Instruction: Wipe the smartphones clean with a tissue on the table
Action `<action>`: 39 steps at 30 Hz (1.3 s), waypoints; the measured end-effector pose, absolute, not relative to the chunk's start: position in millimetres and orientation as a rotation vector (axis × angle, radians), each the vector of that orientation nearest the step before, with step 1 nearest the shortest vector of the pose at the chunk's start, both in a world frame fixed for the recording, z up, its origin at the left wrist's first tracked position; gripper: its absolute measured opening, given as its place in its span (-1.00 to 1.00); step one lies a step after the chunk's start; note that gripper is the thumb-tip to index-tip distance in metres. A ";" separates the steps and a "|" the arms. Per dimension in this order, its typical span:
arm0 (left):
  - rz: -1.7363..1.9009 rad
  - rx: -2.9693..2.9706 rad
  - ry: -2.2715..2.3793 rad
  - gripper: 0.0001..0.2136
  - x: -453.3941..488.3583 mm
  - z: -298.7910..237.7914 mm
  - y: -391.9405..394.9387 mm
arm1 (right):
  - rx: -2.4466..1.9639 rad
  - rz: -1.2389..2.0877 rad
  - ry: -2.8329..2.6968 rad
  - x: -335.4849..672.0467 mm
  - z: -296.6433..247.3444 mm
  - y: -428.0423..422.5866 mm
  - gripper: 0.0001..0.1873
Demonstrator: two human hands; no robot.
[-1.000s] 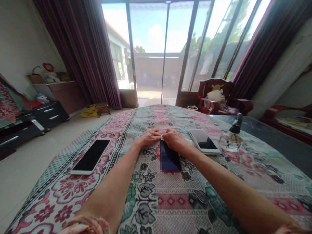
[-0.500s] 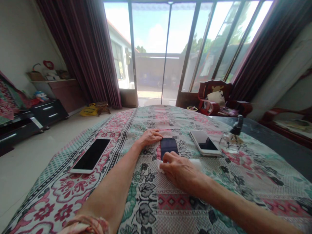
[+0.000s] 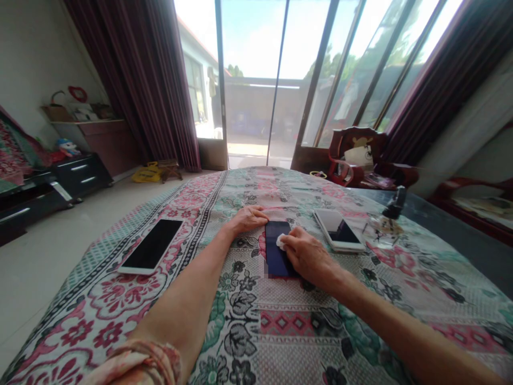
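A dark phone (image 3: 274, 251) lies face up in the middle of the floral tablecloth (image 3: 280, 331). My left hand (image 3: 247, 218) rests beside its far left corner, fingers curled against the phone's edge. My right hand (image 3: 306, 255) lies over the right side of the screen, fingers closed on a small white cloth (image 3: 281, 242) that presses on the glass.
A white-rimmed phone (image 3: 151, 251) lies at the left of the table, another phone (image 3: 340, 230) to the right of my hands. A small glass spray bottle (image 3: 390, 216) stands further right. A red wooden chair (image 3: 360, 158) and glass doors are beyond the table.
My right hand with the cloth went from the phone's far end down to its near end, then back up onto the screen. My left hand stayed at the phone's far left corner.
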State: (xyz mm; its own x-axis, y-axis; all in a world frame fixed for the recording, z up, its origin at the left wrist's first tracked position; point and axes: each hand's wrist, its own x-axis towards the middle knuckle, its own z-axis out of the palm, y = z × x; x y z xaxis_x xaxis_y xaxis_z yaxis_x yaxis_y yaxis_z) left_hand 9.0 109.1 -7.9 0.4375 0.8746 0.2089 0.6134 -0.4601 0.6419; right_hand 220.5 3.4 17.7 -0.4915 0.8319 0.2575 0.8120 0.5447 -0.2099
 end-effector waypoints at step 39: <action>0.661 2.114 1.360 -0.80 3.5 1.9 100.7 | -1.345 0.002 -2.573 209.0 28.4 11.5 -0.74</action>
State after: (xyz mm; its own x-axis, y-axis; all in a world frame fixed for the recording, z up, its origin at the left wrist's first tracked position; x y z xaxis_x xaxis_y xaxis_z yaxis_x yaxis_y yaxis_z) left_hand 3.5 100.7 1.9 0.3719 0.9213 0.1136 0.6588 -0.3482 0.6669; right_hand 209.0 11.5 28.4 -0.5485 0.8097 0.2085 0.8093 0.5768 -0.1108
